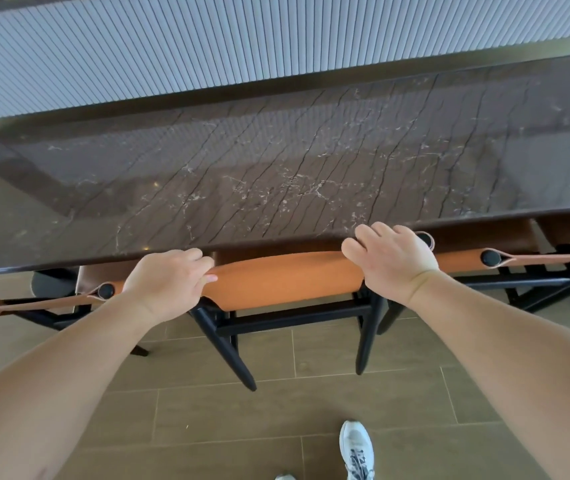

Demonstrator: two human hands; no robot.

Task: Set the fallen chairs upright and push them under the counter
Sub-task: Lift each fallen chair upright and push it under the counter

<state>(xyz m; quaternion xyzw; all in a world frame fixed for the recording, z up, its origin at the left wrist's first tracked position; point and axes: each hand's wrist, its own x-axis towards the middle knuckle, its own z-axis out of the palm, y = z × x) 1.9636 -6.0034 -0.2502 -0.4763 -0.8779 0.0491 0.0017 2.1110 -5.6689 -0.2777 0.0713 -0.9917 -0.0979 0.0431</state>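
Both of my bare forearms reach forward from the bottom of the view, above a white sneaker [357, 448] on the brown tiled floor [207, 427]. My left hand [167, 282] and right hand [389, 263] each grip the orange padded top of the chair back [283, 280], fingers curled over it. That chair [276, 317] stands upright on black legs, its seat already tucked beneath the dark marble counter [276, 161]. To finish well, I judge I should push evenly with both hands, straight ahead, and stop before my knuckles meet the counter's edge. Neighbouring chairs show partly at either side.
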